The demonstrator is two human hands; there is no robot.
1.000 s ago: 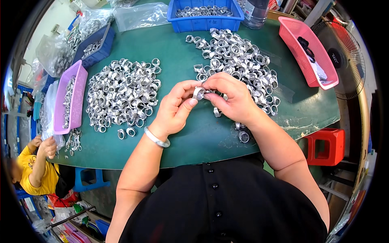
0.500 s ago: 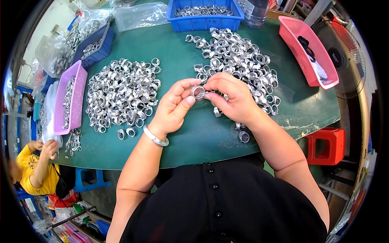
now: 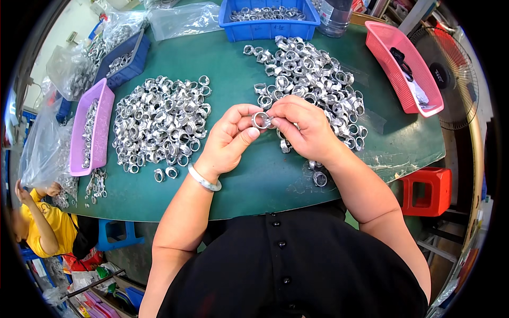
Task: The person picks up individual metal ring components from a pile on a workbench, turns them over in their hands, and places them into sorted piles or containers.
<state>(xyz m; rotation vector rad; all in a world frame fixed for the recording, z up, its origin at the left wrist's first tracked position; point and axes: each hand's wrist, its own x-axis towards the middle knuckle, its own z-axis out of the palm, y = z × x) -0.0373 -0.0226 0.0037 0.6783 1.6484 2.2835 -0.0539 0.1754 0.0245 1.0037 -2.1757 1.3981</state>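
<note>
Two hands on one metal ring (image 3: 260,120), centre frame | left hand (image 3: 229,142) and right hand (image 3: 300,129) both pinching its rim | ring looks light, stiff, slippery — hold by outer edge | loose ring piles (image 3: 159,123) on green table (image 3: 265,180).

A workshop: heaped metal rings (image 3: 159,127) and sorting bins (image 3: 269,21) on a worktable (image 3: 265,180).

- One view only: a head-worn fisheye camera looks steeply down from above onto a green table (image 3: 254,180), close over the work.
- The person's own forearms enter from the lower edge; the left hand (image 3: 229,142) and right hand (image 3: 305,130) sit near the middle of the frame.
- The table's far edge, with a blue bin (image 3: 268,26), lies at the top.
- Straight edges bend toward the dark round rim.
- No second view is there to share the scene.
</note>
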